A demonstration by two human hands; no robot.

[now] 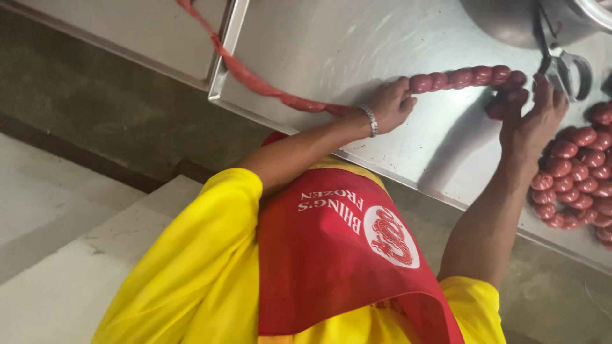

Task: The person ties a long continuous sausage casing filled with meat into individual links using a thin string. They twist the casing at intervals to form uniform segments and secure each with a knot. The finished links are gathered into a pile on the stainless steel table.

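- Rope [255,81] of red filled casing, not yet divided, runs from the upper left corner down and to the right. It crosses the tabletop [357,44] edge and ends in the left hand [390,105]. It hangs slack over the edge, probably so its length can feed in freely.
- Left hand, with a bracelet on its wrist, lies on the steel. Its fingers [400,89] are pressed together and pinch the casing just where the smooth rope gives way to the first round piece. That grip seems to mark the joint and keep the filling from sliding back.
- Links [465,78], a row of short round red pieces, lie flat on the tabletop between the two hands. Their long axis runs nearly level across the view, rising slightly to the right. The left end points at the left hand and the right end curls down under the right hand.
- Right hand [532,118] stands with its palm toward the row. Its fingers [513,99] curl round the last few links and the thumb side is lifted. Holding both ends appears to keep the row straight and taut.
- Scissors [564,67] lie just beyond the right hand, beside a metal bowl [503,22].
- Pile [574,181] of finished links sits at the far right, near the right wrist.
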